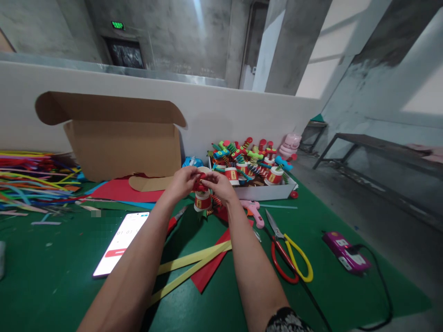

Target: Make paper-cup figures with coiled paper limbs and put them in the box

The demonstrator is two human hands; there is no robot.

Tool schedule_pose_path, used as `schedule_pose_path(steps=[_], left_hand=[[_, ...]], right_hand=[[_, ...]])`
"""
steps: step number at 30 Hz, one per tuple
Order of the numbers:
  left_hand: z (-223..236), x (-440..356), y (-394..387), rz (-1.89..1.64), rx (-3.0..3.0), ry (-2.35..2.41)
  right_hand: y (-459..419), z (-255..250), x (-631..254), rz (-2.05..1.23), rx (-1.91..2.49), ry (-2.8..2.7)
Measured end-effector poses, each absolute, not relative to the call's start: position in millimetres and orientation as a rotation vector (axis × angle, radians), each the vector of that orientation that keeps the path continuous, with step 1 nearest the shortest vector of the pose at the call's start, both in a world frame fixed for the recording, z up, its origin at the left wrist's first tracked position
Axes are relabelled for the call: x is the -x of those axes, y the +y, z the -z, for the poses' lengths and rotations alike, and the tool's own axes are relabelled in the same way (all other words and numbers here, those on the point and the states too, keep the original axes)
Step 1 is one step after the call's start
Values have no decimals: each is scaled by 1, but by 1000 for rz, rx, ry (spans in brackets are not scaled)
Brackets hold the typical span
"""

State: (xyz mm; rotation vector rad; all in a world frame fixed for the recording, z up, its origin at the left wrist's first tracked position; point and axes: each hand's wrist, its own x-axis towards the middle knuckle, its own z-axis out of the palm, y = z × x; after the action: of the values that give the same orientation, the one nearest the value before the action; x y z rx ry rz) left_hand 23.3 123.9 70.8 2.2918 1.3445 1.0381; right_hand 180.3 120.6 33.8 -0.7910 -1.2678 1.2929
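Observation:
Both hands meet at the middle of the table over a small paper-cup figure point(202, 201) with a red and white body. My left hand point(184, 182) pinches the red top piece point(200, 183) of the figure from the left. From the right, my right hand point(220, 185) has its fingers closed on that same red piece. Fingers partly hide the piece, so its exact shape is unclear. Dark red folded-paper springs show beside the cup. Below the hands, yellow paper strips point(194, 261) cross a red paper strip point(207, 275).
A white box point(266, 192) holds several similar figures. Right of my arm lie a pink glue gun point(254, 211), scissors point(289, 256) and a purple device point(346, 253) with a cable. Left are a phone point(119, 244), an open cardboard box point(128, 147) and coloured paper strips point(31, 184).

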Motion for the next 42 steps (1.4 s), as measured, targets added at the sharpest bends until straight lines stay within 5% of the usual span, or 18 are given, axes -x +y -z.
schedule_pose_path(steps=[42], left_hand=[[-72, -26, 124, -1091, -2203, 1402]], right_hand=[[120, -34, -181, -1301, 794, -1303]])
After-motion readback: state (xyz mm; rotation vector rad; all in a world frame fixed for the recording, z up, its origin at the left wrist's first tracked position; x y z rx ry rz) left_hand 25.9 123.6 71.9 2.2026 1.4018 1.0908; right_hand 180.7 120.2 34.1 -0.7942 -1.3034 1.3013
